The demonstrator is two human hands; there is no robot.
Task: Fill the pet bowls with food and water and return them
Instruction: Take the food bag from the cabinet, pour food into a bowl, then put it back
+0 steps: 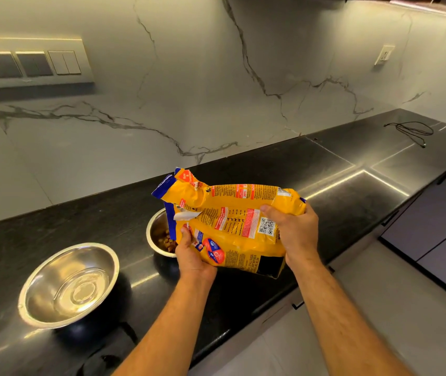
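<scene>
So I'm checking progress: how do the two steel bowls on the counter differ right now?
The near bowl holds clear water; the far bowl holds brown kibble. The near bowl sits in full view; the far bowl is partly hidden behind the yellow food bag, tilted over it. Both are shiny steel and upright on the black counter.

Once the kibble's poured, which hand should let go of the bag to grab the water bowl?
Left, probably. The left hand holds the bag on the side facing the water bowl; the right hand is farther away.

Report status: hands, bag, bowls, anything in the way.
Both hands grip the yellow food bag, left hand near its opening, right hand at the base. Kibble in the far bowl. Near bowl holds water. Nothing in the way.
</scene>
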